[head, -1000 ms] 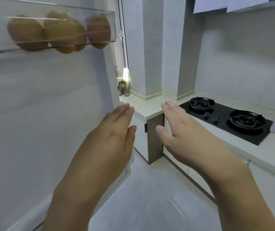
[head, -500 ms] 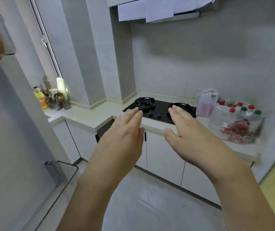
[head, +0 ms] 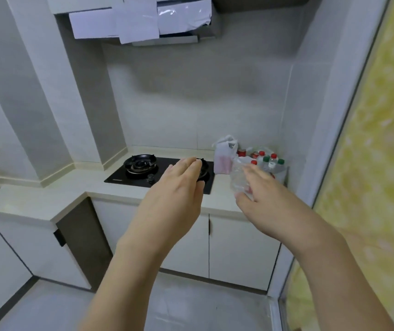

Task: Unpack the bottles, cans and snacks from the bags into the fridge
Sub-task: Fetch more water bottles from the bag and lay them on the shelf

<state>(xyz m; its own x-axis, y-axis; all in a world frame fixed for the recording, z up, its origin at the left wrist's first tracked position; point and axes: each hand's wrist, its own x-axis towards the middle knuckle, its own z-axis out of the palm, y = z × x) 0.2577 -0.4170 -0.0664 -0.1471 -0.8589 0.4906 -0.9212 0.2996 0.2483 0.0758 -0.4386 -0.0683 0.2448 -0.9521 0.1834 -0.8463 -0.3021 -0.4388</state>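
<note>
Both hands, left and right, reach empty, fingers straight; bottles remain bagged on the desk, so unpacking likely continues.

The pale countertop runs across mid-frame. Set into it at centre: a black gas hob. At centre right, in the corner: a pink-white bag beside a clear bag of bottles.
</note>
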